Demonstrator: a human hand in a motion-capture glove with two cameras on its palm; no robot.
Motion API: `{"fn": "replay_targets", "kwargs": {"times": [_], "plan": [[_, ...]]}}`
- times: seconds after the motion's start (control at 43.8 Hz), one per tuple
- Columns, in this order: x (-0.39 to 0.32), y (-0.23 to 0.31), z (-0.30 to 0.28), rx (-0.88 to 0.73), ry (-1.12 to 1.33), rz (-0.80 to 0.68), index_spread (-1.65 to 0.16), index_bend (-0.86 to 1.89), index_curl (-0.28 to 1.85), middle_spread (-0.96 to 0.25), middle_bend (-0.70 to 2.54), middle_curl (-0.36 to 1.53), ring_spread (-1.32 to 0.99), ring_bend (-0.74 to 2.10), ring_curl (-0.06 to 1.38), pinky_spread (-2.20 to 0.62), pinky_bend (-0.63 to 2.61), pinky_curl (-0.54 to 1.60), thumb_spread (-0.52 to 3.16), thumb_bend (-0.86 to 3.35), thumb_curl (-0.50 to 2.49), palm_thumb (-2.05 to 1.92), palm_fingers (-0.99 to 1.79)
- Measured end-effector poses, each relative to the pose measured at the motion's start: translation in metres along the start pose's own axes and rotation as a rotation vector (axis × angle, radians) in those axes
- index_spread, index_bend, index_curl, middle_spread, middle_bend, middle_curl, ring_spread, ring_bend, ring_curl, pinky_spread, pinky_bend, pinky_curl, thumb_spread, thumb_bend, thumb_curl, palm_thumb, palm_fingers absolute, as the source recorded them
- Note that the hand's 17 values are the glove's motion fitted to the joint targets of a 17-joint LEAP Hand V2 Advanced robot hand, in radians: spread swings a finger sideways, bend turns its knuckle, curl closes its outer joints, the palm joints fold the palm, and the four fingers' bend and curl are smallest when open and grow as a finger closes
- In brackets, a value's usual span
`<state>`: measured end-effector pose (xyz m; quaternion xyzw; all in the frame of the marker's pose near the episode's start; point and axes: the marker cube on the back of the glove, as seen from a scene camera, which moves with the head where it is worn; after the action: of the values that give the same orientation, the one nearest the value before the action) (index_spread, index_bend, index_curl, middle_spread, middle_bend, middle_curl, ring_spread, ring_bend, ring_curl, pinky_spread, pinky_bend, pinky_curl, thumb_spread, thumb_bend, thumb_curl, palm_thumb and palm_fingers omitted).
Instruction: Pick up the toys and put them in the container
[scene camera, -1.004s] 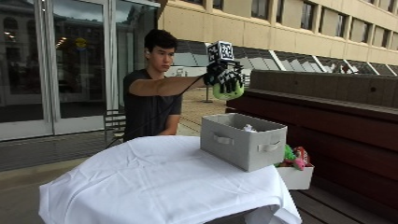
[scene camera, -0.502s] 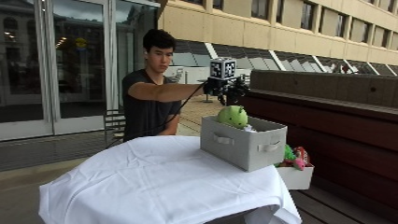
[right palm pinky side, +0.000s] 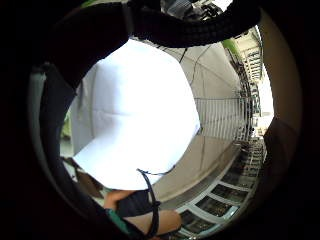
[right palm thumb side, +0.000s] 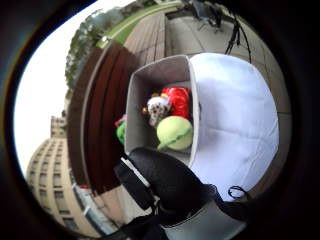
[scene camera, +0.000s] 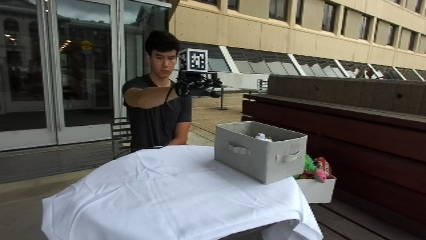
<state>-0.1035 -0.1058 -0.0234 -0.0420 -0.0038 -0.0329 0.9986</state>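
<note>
My gloved right hand (scene camera: 198, 84) is raised at chest height above the far side of the table, behind and well above the grey fabric container (scene camera: 259, 150), and it holds nothing. The palm view looks straight down into the container (right palm thumb side: 136, 100). Inside lie a round green toy (right palm thumb side: 174, 132), a red toy (right palm thumb side: 176, 100) and a white and brown plush (right palm thumb side: 159, 107). The gloved thumb (right palm thumb side: 165, 182) shows in front of the container's near end. From the outside view only a bit of white shows above the container's rim.
A white cloth (scene camera: 166, 190) covers the table; the container stands at its right end. A small white box (scene camera: 318, 189) with colourful toys (scene camera: 311, 167) sits lower, beside the table, against a dark wooden bench wall (scene camera: 373, 135).
The hand let go of the green toy, which dropped into the container and is now inside. The hand has drawn back towards the person and stays raised.
</note>
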Motion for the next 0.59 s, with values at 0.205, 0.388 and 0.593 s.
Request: {"fn": "replay_targets", "kwargs": {"times": [0.205,0.388,0.593], "plan": [[0.072,0.014,0.018,0.060,0.030,-0.005,-0.28,0.09,0.22,-0.02,0.13,0.33,-0.01,0.28,0.26,0.02,1.18,0.38,0.94,-0.12,0.29,-0.15,-0.25],[0.098,0.027,0.032,0.076,0.038,0.046,-0.28,0.09,0.20,-0.02,0.14,0.31,-0.01,0.24,0.26,0.03,1.13,0.36,0.94,-0.11,0.24,-0.15,-0.24],[0.119,0.039,0.046,0.036,0.023,0.095,-0.28,0.09,0.19,-0.02,0.14,0.30,-0.01,0.18,0.27,0.04,1.05,0.33,0.94,-0.11,0.21,-0.15,-0.24]]}}
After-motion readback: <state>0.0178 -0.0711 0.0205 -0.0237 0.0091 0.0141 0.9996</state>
